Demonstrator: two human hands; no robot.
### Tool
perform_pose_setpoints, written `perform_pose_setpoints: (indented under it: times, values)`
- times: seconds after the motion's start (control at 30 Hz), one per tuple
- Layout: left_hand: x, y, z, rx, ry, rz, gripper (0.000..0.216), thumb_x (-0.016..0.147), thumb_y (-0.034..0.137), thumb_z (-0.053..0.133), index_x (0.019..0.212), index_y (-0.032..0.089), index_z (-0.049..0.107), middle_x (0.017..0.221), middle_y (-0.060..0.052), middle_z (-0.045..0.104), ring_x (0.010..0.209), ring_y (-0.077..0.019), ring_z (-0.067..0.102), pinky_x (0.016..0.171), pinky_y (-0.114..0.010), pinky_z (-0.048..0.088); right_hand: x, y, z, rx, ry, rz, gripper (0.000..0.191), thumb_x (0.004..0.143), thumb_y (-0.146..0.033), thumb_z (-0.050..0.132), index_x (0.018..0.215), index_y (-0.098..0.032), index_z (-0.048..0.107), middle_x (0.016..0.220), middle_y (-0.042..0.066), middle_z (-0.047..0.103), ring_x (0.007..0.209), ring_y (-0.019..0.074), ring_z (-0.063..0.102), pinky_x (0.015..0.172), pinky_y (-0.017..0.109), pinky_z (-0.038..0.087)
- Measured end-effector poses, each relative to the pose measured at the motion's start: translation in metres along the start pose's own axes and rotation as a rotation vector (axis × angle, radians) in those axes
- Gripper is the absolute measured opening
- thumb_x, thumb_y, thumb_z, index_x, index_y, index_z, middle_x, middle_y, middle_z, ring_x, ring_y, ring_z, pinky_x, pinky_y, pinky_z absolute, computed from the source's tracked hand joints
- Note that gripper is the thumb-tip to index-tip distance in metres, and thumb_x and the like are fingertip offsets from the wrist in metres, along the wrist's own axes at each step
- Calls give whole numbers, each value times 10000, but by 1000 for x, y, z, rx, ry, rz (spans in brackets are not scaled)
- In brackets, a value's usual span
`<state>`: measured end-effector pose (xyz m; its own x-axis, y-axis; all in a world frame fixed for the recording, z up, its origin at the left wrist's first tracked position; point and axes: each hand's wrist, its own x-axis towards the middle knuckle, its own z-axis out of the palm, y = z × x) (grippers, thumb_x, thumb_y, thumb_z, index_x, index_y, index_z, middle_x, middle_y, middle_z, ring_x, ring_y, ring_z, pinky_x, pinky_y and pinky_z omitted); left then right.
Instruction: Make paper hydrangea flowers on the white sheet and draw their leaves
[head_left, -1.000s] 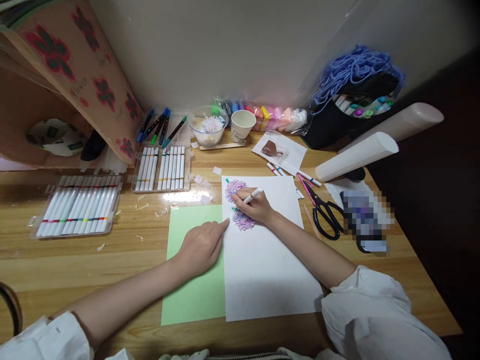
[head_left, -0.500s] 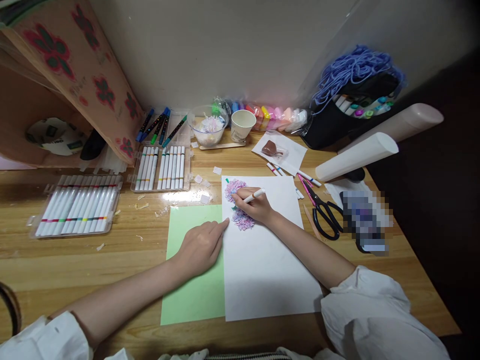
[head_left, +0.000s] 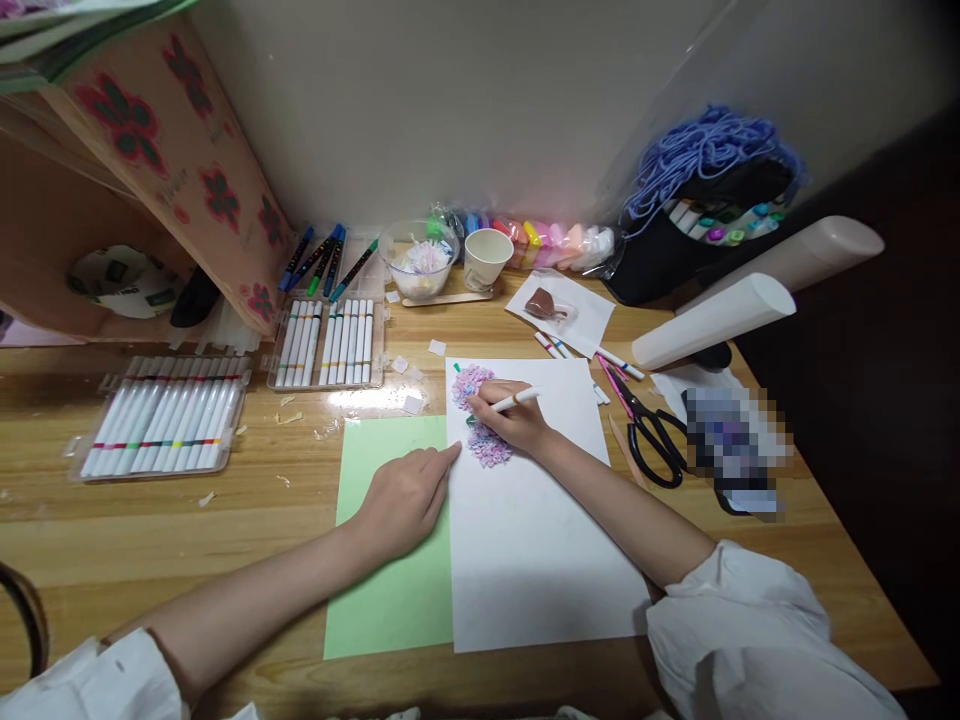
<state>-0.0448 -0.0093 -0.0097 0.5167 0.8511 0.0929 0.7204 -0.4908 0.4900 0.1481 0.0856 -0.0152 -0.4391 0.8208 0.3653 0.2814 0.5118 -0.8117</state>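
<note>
My right hand (head_left: 517, 415) grips a white marker (head_left: 519, 397) with an orange-brown band, its tip hidden by my fingers. It rests over the upper left of a white sheet of paper (head_left: 540, 560), between two pink-purple textured flower clusters; the lower cluster (head_left: 490, 447) shows best, and my fingers partly cover the upper one (head_left: 471, 381). Bits of green show beside the clusters. My left hand (head_left: 409, 500) lies palm down on a light green sheet (head_left: 390, 610), index finger stretched to the white sheet's left edge, the other fingers partly hidden. The white sheet overlaps the green one.
Marker cases (head_left: 161, 420) stand left. Behind the sheets are a clear bowl (head_left: 420, 262), a paper cup (head_left: 487, 258) and a bagged brown lump (head_left: 544, 302). Black-handled scissors (head_left: 652, 440), a paper roll (head_left: 712, 320) and a blurred dark object (head_left: 731, 440) lie right. Paper scraps dot the wooden table.
The whole view has shifted slightly down and right. The marker in my right hand leans flatter than before. My left hand keeps its place on the papers.
</note>
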Motion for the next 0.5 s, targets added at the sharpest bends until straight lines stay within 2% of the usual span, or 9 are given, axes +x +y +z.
perform_pose_setpoints:
  times: [0.1,0.2,0.33,0.5]
  values:
    - [4,-1,-4,-266,55,-224,322,981,274,302,1251,194,458,873,-29,660,809,-160,624,718,-288,475,0,-4,-3,166,83,124,370,887,-445,519,613,-203,466,539,-34,472,486,107,430,485,255,335]
    - [9,-4,-7,-541,171,-384,291,972,313,342,1224,196,429,787,6,641,754,-139,608,721,-275,467,-2,-14,-3,348,46,227,268,845,-445,597,748,-201,546,654,-9,570,577,131,538,533,259,410]
    - [12,-6,-6,-807,286,-418,257,943,345,416,1148,190,434,832,-4,649,611,-104,532,617,-245,451,-8,-28,3,314,-69,203,212,847,-395,617,766,-201,591,725,15,602,679,153,561,615,288,423]
    - [11,-4,-6,-957,310,-383,231,918,353,464,1079,188,448,877,-19,657,608,-91,541,605,-239,471,-11,-33,13,276,-54,187,194,864,-390,598,785,-213,601,756,18,603,690,156,555,636,303,413]
